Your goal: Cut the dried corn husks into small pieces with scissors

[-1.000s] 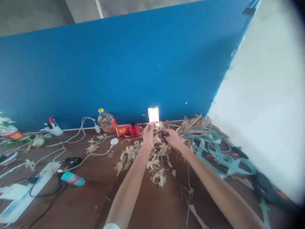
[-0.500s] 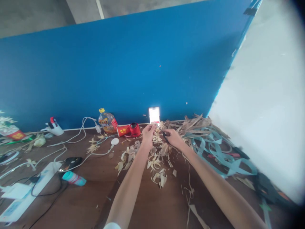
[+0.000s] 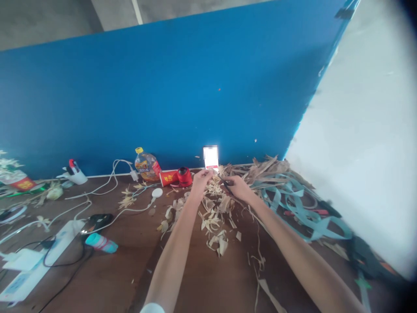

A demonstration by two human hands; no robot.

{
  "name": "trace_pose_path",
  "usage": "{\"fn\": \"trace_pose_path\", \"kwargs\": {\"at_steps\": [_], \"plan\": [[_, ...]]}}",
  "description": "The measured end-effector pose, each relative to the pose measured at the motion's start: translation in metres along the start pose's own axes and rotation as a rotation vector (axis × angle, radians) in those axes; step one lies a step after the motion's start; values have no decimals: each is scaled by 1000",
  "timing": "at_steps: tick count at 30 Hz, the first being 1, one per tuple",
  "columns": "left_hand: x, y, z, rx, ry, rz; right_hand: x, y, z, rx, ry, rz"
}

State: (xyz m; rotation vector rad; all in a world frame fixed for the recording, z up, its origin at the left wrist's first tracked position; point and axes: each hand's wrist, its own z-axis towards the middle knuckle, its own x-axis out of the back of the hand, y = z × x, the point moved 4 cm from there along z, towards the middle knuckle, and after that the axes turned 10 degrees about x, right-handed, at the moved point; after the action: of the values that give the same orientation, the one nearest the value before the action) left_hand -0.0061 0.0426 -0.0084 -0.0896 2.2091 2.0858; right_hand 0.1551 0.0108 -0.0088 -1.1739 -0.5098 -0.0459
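Observation:
My left hand (image 3: pixel 201 181) is closed in a pinch just in front of a lit phone (image 3: pixel 211 157) propped against the blue panel. What the fingertips hold is too small to make out; a pale bit shows at their tips. My right hand (image 3: pixel 239 189) is closed on dark-handled scissors (image 3: pixel 225 182), whose tips point towards the left fingertips. Below both hands, pale curled scraps (image 3: pixel 213 221), like dry husk or leaf pieces, lie scattered on the brown table (image 3: pixel 208 282).
Dried leaf strips (image 3: pixel 263 169) and tangled pale-blue ribbon (image 3: pixel 293 208) lie at right. Leftward are a red paper cup (image 3: pixel 168 178), a red roll-like item (image 3: pixel 184 177), a yellow-capped bottle (image 3: pixel 148 167), cables, a power strip (image 3: pixel 61 243) and a turquoise roll (image 3: pixel 101 244). The blue panel (image 3: pixel 195 87) stands behind.
My left hand and forearm have shifted slightly left, with the fingers still pinched. My right hand stays nearly in place with the scissors.

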Motion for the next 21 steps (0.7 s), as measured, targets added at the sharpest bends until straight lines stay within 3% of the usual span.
{"fn": "trace_pose_path", "kwargs": {"at_steps": [4, 10, 21], "plan": [[-5, -2, 0, 67, -48, -59, -1, -1, 0, 1, 12, -3], [-10, -5, -1, 0, -30, -68, -2, 2, -1, -6, 41, -7], [-7, 0, 0, 52, -44, -84, -1, 6, -1, -18, 3, 37]]}}
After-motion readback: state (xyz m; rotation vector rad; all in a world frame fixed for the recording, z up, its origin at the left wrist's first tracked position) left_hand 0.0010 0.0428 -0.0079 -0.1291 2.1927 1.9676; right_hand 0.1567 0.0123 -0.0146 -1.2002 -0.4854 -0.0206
